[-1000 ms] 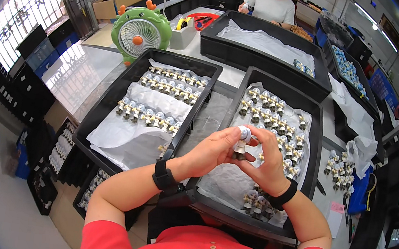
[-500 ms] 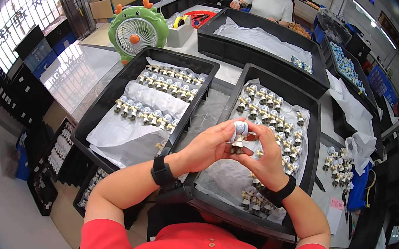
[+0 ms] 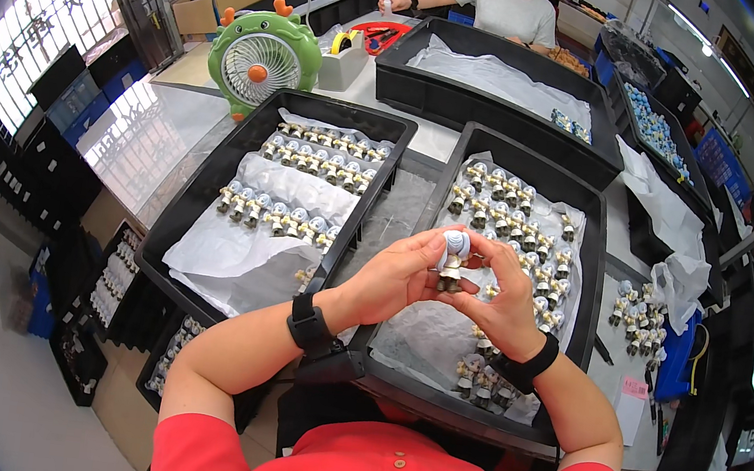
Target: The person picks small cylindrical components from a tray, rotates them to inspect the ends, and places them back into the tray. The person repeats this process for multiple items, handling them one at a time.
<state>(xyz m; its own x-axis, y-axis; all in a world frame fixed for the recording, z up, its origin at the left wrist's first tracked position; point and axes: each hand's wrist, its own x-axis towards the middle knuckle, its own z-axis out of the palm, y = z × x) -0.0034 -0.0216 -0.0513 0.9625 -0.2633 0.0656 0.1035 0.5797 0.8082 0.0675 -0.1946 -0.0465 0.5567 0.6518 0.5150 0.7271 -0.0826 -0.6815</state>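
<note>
A small figurine [image 3: 453, 258] with pale blue-grey hair and a white and gold outfit is held upright between my two hands. My left hand [image 3: 400, 276] grips it from the left, thumb near its head. From the right, my right hand [image 3: 510, 299] closes its fingers around the same figurine. Both hands are above the right black tray [image 3: 590, 262], where rows of similar figurines [image 3: 501, 218] lie on white paper. To the left, another black tray [image 3: 187, 212] holds more rows of figurines [image 3: 276, 214] with white sheets between them.
A green animal-shaped fan [image 3: 264, 60] and a tape dispenser [image 3: 344, 60] stand behind the left tray. Another tray [image 3: 497, 100] lies farther back, before a co-worker in a white shirt [image 3: 508, 12]. Loose figurines [image 3: 640, 320] and a pen [image 3: 604, 349] lie at right.
My hands and the figurine stay nearly still. The co-worker's arm has stretched out to the left, over toward the red tray, with a small white thing in the hand.
</note>
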